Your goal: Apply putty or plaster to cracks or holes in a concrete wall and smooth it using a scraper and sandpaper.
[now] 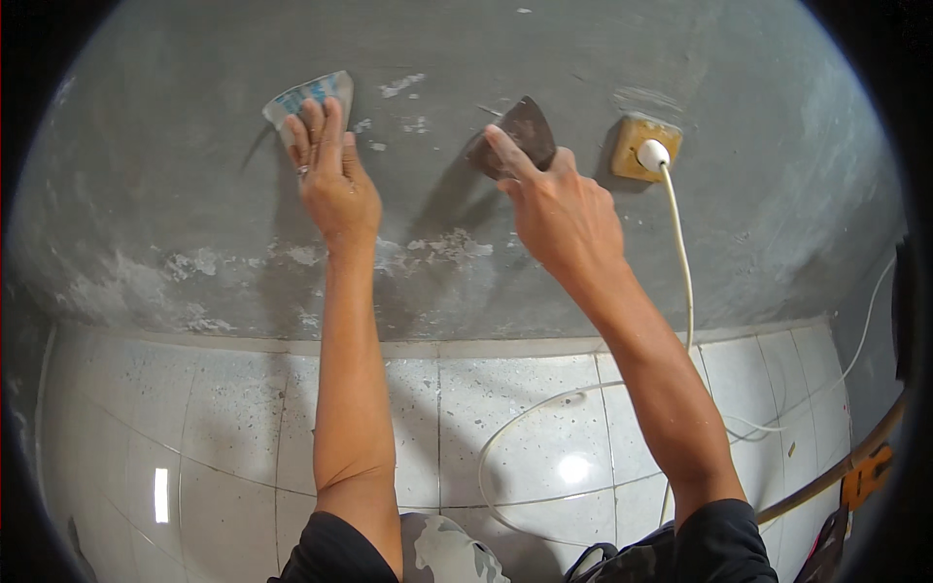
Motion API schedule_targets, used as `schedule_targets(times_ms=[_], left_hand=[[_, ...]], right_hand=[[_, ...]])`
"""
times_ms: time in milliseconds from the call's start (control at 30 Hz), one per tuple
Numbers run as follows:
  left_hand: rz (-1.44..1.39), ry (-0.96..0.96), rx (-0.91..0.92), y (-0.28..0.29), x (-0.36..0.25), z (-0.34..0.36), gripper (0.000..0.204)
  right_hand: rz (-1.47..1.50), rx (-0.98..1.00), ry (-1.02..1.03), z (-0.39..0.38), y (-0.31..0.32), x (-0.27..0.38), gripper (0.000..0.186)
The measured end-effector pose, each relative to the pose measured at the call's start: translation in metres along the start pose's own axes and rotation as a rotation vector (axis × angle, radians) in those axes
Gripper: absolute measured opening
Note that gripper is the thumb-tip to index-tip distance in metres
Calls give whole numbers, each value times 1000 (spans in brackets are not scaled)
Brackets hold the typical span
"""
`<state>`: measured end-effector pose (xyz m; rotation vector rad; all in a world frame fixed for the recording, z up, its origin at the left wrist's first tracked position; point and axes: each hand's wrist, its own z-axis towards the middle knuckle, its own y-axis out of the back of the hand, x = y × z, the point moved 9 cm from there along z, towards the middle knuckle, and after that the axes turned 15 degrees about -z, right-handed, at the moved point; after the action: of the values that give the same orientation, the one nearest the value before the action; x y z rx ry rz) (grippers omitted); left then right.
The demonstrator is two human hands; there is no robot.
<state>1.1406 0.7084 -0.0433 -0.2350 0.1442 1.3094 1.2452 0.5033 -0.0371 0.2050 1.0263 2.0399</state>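
Observation:
My left hand (pixel 337 185) presses a pale, blue-marked piece of sandpaper (pixel 327 87) against the grey wall (pixel 447 58). Its fingers lie together over the sheet, and the side facing the wall is hidden. To the right, my right hand (pixel 569 209) grips a scraper (pixel 530 131) with a dark, broad blade. The index finger stretches along the blade, while the palm covers the handle. Pale bare patches (pixel 452 245) mark the wall below and between my hands.
A yellowed socket (pixel 634 173) with a white plug (pixel 652 154) sits right of the scraper. Its white cable (pixel 683 262) drops and loops over the tiled floor (pixel 408 428), where flakes lie near the wall. An orange object (pixel 865 476) stands at the lower right.

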Motion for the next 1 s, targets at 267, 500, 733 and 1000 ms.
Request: schedule_targets(times_ms=[267, 500, 733, 1000], left_hand=[[40, -26, -77, -3, -3, 4, 40], [42, 13, 51, -8, -10, -1, 41], [-19, 6, -49, -14, -8, -15, 42], [-116, 131, -59, 11, -10, -2, 36]], right_hand=[[90, -225, 72, 38, 13, 32, 52], [51, 13, 98, -18, -22, -17, 51], [114, -370, 27, 55, 44, 24, 52], [85, -52, 160, 7, -7, 45, 50]])
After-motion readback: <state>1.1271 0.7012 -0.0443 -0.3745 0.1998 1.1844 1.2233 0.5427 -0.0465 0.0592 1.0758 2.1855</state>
